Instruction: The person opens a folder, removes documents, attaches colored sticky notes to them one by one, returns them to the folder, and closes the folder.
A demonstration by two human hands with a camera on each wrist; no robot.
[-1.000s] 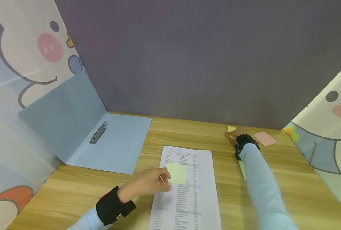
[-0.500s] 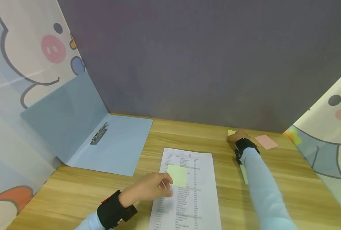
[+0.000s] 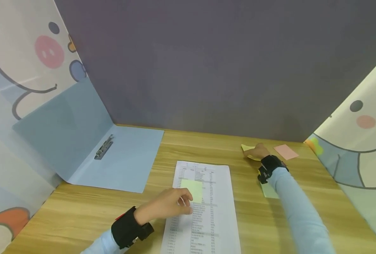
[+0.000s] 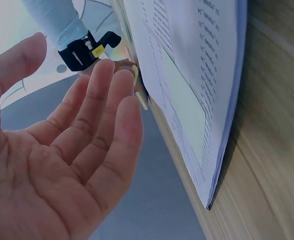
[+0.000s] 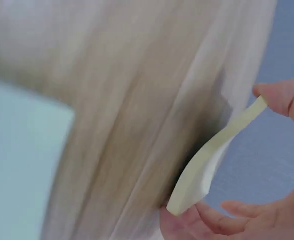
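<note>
My right hand (image 3: 258,151) pinches a yellow sticky note pad (image 5: 199,167) at the back right of the table. In the right wrist view the thumb presses one edge and the fingers the opposite one, and the pad bows between them, off the wood. My left hand (image 3: 167,204) hovers with loosely bent fingers over the left side of a stack of printed sheets (image 3: 219,211). Nothing lies in its palm in the left wrist view. A pale yellow-green sticky note (image 3: 194,190) rests on the top sheet, just past the left fingertips.
A blue folder (image 3: 134,158) lies spread at the left, its cover raised against the side wall and its metal clip (image 3: 104,148) showing. A pink note pad (image 3: 286,151) is right of my right hand. Beneath the right wrist lies a light green pad (image 3: 269,191). A grey panel (image 3: 191,70) closes the back.
The right hand has taken up the yellow pad, which now shows more and is bent in its grip. The left hand has shifted slightly right over the sheets. The head view has turned a little.
</note>
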